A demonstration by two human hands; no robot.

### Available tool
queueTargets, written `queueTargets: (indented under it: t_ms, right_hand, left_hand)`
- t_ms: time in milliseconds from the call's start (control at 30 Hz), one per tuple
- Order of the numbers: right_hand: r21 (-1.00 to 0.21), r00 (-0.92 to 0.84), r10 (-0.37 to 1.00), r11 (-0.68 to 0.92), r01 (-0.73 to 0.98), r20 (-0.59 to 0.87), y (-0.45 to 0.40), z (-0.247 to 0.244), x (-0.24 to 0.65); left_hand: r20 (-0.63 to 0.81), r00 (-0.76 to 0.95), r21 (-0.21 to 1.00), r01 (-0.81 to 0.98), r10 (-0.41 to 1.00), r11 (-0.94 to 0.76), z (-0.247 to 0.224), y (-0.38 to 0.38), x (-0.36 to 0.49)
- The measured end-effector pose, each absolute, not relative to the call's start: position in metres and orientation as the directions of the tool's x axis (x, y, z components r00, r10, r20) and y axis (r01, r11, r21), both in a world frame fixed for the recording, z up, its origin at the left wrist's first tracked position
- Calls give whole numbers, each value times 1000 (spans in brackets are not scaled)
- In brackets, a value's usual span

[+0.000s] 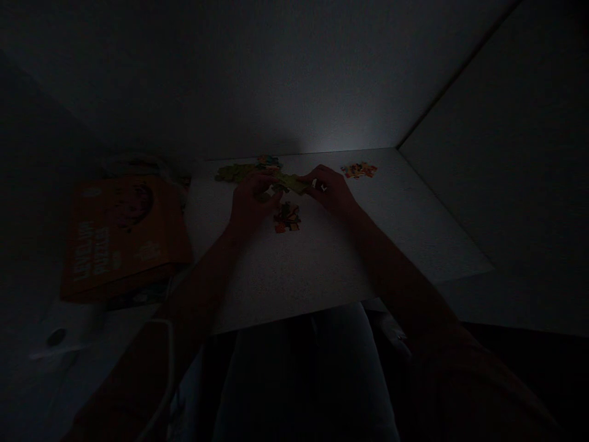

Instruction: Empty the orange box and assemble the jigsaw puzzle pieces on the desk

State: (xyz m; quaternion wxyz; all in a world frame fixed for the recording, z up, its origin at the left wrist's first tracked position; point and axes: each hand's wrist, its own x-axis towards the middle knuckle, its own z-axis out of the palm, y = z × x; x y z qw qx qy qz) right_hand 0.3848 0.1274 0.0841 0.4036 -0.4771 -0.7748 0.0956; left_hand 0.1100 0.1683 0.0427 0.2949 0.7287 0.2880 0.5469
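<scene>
Greenish knobbed puzzle piece (294, 183), pinched by right hand (332, 191) (left hand (251, 201): can't tell its grip), seems mid-sorting; next calls for careful aligning.

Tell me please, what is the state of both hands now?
Left hand: curled at the green puzzle section; too dark to tell whether gripping.
Right hand: closed, holding the green puzzle section.

Cardboard puzzle pieces (287, 218), matt tabletop (317, 264).
</scene>
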Motion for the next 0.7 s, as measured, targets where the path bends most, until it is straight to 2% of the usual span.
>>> queueTargets:
  t_ms: [133, 200, 367, 533, 700]
  right_hand:
    - [-610, -88, 844, 450, 652, 529, 125, 92, 384]
    - [-668, -38, 860, 423, 613, 510, 125, 90, 380]
    - [-806, -43, 905, 397, 438, 423, 130, 80, 369]
    - [-841, -19, 929, 342, 419, 369, 134, 73, 365]
    - [-845, -49, 942, 321, 429, 333, 131, 76, 365]
  left_hand:
    - [626, 184, 750, 123, 758, -649, 43, 169, 110]
    - [626, 210, 749, 106, 751, -654, 44, 169, 110]
    - [604, 266, 744, 149, 751, -651, 44, 170, 109]
    - [625, 244, 751, 70, 741, -657, 42, 172, 111]
    - [554, 163, 811, 115, 816, -574, 45, 172, 112]
